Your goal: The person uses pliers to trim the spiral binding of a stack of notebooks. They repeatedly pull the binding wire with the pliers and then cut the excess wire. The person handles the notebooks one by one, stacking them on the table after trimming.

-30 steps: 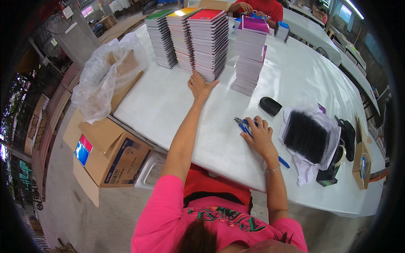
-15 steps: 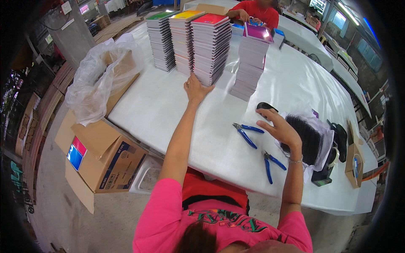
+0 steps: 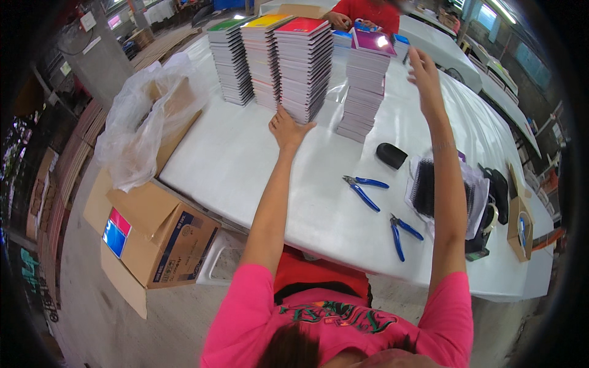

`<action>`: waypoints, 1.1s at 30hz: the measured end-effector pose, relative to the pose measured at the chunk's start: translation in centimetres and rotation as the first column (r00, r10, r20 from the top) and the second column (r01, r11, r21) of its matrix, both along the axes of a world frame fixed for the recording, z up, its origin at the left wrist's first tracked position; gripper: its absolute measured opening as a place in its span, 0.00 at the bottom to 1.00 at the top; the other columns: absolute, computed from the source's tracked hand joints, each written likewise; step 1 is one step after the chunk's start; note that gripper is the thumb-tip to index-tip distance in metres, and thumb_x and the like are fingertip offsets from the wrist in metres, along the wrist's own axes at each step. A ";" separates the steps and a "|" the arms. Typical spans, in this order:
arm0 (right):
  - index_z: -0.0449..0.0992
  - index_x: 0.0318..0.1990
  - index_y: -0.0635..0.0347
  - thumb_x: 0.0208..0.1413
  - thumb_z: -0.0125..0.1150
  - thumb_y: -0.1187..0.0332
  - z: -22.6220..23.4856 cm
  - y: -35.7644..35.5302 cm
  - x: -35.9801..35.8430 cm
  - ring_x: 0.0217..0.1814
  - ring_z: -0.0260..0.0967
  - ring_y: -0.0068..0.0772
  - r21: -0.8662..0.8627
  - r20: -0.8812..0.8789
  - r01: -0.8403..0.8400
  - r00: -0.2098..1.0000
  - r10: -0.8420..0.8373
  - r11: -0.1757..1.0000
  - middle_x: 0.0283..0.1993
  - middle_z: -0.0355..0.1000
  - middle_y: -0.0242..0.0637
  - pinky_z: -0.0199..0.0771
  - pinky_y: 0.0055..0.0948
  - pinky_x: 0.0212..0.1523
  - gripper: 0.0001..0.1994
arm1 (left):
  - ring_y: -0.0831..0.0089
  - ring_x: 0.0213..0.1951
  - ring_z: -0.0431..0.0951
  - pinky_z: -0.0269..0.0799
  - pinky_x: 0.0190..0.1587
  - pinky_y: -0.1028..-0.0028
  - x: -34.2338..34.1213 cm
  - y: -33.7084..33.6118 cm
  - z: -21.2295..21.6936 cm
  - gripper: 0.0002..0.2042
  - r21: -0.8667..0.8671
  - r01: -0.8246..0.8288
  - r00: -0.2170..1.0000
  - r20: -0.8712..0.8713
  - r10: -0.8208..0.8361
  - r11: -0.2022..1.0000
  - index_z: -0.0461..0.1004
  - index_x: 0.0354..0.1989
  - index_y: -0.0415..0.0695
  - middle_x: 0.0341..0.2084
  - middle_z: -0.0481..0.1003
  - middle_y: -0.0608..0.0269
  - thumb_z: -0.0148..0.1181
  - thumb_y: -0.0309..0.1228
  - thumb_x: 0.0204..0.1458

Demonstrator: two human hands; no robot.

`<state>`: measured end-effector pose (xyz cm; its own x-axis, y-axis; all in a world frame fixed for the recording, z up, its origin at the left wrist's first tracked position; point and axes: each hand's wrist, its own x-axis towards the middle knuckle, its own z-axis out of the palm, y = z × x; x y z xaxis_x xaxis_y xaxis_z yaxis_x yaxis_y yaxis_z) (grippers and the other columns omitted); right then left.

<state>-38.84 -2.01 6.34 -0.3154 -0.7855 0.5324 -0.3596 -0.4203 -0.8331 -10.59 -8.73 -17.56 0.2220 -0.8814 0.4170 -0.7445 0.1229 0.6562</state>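
My left hand (image 3: 288,127) lies on the white table (image 3: 257,178), fingertips at the foot of the red-topped stack of spiral notebooks (image 3: 302,73), thumb spread out. Beside that stack stand a yellow-topped stack (image 3: 262,67) and a green-topped stack (image 3: 230,69). My right hand (image 3: 424,76) is raised to the right of a purple-topped notebook stack (image 3: 365,86), apart from it, with nothing in its fingers. That stack leans a little unevenly. Nearer me lie two blue-handled cutting pliers (image 3: 366,192) (image 3: 402,235) and a small black object (image 3: 391,155).
Black binding coils (image 3: 423,191) on white wrapping lie under my right forearm, near a tape roll (image 3: 491,218) and a small carton (image 3: 521,230). At left are a clear plastic bag (image 3: 141,122) and an open cardboard box (image 3: 184,248). Across the table works a person in red (image 3: 383,15).
My right hand has moved forward from above the small black object to beside the purple-topped stack. My left hand stays at the foot of the red-topped stack. The view has shifted slightly.
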 end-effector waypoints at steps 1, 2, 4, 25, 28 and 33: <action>0.74 0.60 0.58 0.61 0.58 0.38 -1.8 -3.4 4.6 0.54 0.70 0.34 0.058 0.074 -0.108 0.992 0.103 0.993 0.56 0.72 0.42 0.71 0.35 0.51 0.34 | 0.44 0.66 0.59 0.44 0.70 0.48 5.0 0.9 -1.7 0.69 0.014 -0.083 0.995 0.053 0.082 0.996 0.40 0.74 0.32 0.64 0.62 0.35 0.80 0.57 0.31; 0.74 0.59 0.59 0.60 0.58 0.35 -1.3 -4.9 6.8 0.55 0.69 0.36 0.087 0.098 -0.156 0.984 0.147 0.984 0.57 0.71 0.44 0.71 0.38 0.52 0.35 | 0.43 0.67 0.59 0.43 0.71 0.48 6.8 1.6 -2.0 0.70 0.001 -0.105 0.993 0.055 0.105 0.994 0.38 0.75 0.33 0.65 0.60 0.34 0.80 0.57 0.31; 0.74 0.59 0.60 0.56 0.62 0.35 2.6 -5.9 3.1 0.50 0.70 0.33 0.197 -0.046 0.013 0.999 -0.004 0.980 0.53 0.73 0.39 0.71 0.35 0.52 0.37 | 0.42 0.68 0.57 0.42 0.72 0.47 1.4 1.6 -0.3 0.71 -0.066 0.016 1.000 -0.026 -0.018 0.998 0.34 0.76 0.37 0.67 0.56 0.33 0.81 0.57 0.31; 0.74 0.54 0.61 0.64 0.63 0.68 -7.8 -2.7 -6.5 0.54 0.73 0.35 -0.098 0.788 -0.648 0.413 0.457 0.755 0.54 0.76 0.37 0.73 0.39 0.59 0.13 | 0.65 0.60 0.67 0.60 0.65 0.60 -2.4 0.4 2.6 0.40 0.098 0.712 0.448 -0.825 -0.343 0.695 0.64 0.69 0.44 0.58 0.68 0.56 0.50 0.66 0.61; 0.73 0.55 0.60 0.65 0.59 0.70 -13.3 -6.0 -10.4 0.56 0.72 0.40 -0.104 0.946 -0.662 0.164 0.279 0.742 0.55 0.75 0.40 0.72 0.47 0.60 0.13 | 0.69 0.48 0.68 0.63 0.61 0.62 -5.7 -3.2 2.1 0.40 0.150 0.734 0.365 -0.910 -0.199 0.662 0.65 0.67 0.44 0.46 0.68 0.61 0.48 0.68 0.60; 0.69 0.60 0.61 0.65 0.59 0.69 -19.6 -7.3 -5.9 0.67 0.63 0.53 0.149 0.988 -0.636 0.116 -0.097 0.757 0.62 0.68 0.48 0.64 0.67 0.64 0.18 | 0.66 0.62 0.65 0.60 0.65 0.66 -7.0 -4.4 2.5 0.39 0.127 0.808 0.301 -0.928 -0.218 0.576 0.60 0.72 0.43 0.62 0.66 0.58 0.45 0.63 0.63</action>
